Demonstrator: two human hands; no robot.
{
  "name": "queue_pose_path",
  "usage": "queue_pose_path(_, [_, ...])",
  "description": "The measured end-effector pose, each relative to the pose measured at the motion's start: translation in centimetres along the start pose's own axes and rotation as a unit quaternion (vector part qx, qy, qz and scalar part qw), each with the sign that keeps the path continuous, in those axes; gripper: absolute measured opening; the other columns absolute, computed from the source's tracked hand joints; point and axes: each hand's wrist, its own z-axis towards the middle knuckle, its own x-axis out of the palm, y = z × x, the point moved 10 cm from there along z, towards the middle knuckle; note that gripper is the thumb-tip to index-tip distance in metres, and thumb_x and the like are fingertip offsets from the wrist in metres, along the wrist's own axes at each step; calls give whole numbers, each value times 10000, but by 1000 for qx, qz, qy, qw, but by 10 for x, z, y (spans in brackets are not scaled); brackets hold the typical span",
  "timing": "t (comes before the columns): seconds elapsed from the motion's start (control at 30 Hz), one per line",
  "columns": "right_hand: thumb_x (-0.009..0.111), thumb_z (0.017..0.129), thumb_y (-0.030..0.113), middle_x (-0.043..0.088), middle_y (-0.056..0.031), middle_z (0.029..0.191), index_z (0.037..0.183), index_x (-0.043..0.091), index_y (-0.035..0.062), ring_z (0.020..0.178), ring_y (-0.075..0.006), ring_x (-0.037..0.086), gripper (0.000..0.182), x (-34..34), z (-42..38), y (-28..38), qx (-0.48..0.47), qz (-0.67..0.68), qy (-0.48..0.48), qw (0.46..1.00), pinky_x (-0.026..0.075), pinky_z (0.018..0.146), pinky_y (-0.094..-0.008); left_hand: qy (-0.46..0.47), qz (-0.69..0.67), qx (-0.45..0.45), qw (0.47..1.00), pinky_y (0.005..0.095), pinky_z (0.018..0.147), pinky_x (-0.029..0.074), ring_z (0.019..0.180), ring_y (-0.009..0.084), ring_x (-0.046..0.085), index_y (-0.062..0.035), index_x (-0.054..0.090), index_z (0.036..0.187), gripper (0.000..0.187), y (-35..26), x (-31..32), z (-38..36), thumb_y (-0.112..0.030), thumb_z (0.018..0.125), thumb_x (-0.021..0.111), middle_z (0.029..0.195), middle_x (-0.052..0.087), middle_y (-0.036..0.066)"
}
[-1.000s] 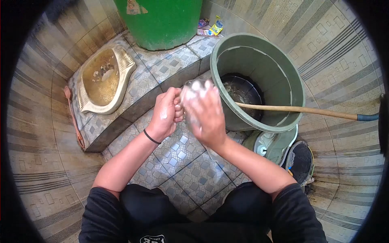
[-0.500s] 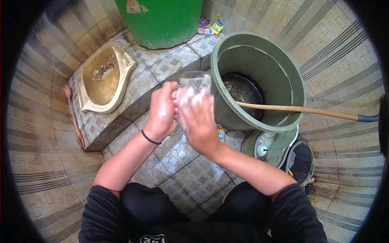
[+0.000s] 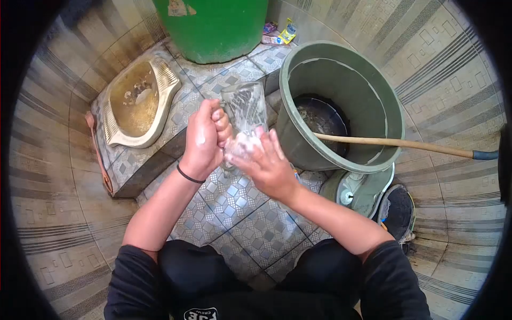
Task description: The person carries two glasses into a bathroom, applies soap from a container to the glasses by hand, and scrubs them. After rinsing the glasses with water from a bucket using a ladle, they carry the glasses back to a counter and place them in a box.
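Observation:
A clear glass mug [image 3: 246, 104] with white suds on its side is between my hands, in the middle of the view. My left hand [image 3: 207, 133] is wrapped round its handle side, with a patch of foam on the back of the hand. My right hand [image 3: 261, 160] lies against the lower part of the glass, with white foam [image 3: 246, 143] at its fingers. The right fingers are partly blurred, and whether they press a sponge or only foam I cannot make out.
A large grey-green tub [image 3: 341, 106] with a wooden handle [image 3: 384, 141] across it stands at right. Behind are a green barrel [image 3: 213, 29] and packets [image 3: 287, 33]. A squat toilet [image 3: 141, 104] is at left. A smaller basin [image 3: 360, 194] and dark bucket [image 3: 397, 213] are lower right.
The glass mug shows more of its side and has shifted slightly left and up. My right hand has slid down the glass, its fingers now lower and more spread.

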Motion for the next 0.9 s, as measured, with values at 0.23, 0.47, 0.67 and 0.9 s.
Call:
queue_pose_path(0.23, [576, 859, 58, 396, -282, 1375, 1360, 383, -4, 1278, -426, 413, 541, -61, 28, -40, 165, 136, -209, 954, 365, 1040, -452, 43, -22, -67, 997, 246, 399, 199, 410, 79, 190, -185, 319, 647, 352, 17, 11, -7, -315, 954, 431, 520, 236, -68])
queue_pose_path(0.47, [621, 855, 74, 555, -257, 1229, 1247, 416, -50, 971, -336, 641, 460, -57, 7, -45, 222, 180, -205, 936, 517, 830, -361, 32, -56, -64, 996, 242, 396, 203, 404, 72, 197, -193, 317, 646, 350, 12, -3, 3, -314, 951, 438, 515, 228, -71])
queue_pose_path(0.67, [553, 872, 44, 394, -282, 1387, 1310, 452, -27, 1289, -413, 398, 456, -69, 24, -58, 243, 211, -245, 914, 299, 1085, -447, 75, -25, -106, 991, 239, 397, 217, 405, 72, 204, -192, 329, 646, 345, 36, 18, -11, -319, 950, 429, 510, 234, -68])
queue_pose_path(0.9, [599, 850, 137, 417, -222, 1388, 1330, 496, 69, 1296, -468, 354, 495, -42, 28, -6, 41, -27, -43, 998, 269, 1090, -541, 22, 5, -38, 999, 236, 374, 196, 384, 63, 237, -157, 351, 635, 347, 19, 13, -11, -287, 938, 460, 507, 292, -55])
